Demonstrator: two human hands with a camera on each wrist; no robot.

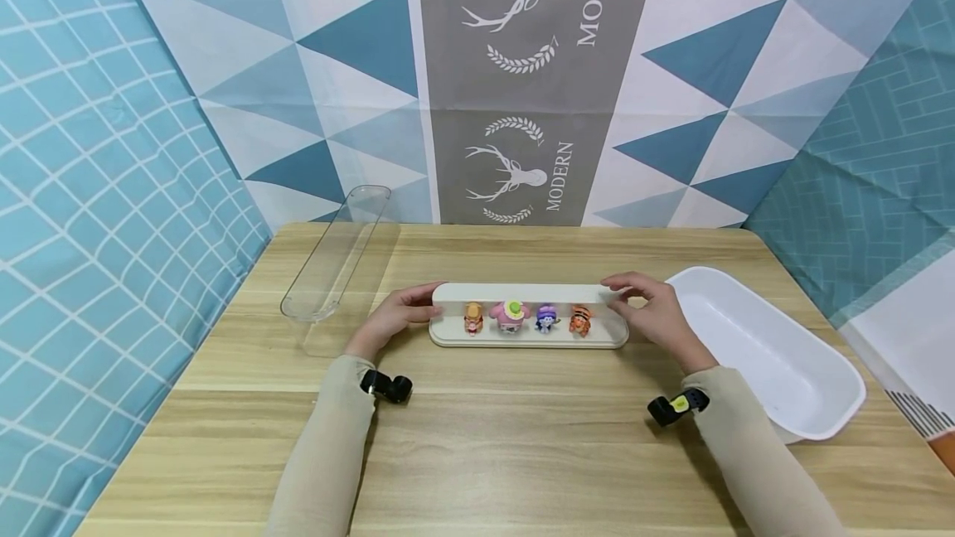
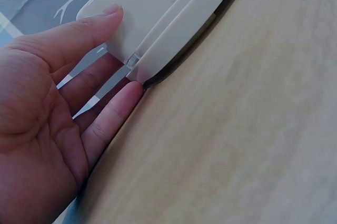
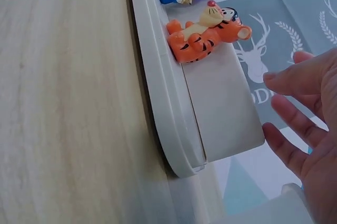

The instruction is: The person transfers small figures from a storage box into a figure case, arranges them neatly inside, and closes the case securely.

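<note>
A long cream display base (image 1: 528,343) with a raised step lies on the table. Several small cartoon figurines stand in a row along it: a brown-and-red one (image 1: 473,318), a pink one with a green-topped hat (image 1: 511,317), a purple-and-blue one (image 1: 546,319) and an orange tiger (image 3: 202,34). My left hand (image 1: 395,317) holds the base's left end, thumb over the step's face and fingers at the end edge. At the right end, my right hand (image 1: 655,313) has its fingers spread loosely; in the right wrist view a fingertip meets the step's corner.
A clear plastic cover (image 1: 336,259) stands on the table's left side. To the right, a white plastic basin (image 1: 776,346) sits beside my right forearm. Patterned cloth (image 1: 507,81) hangs behind the wooden table (image 1: 522,454).
</note>
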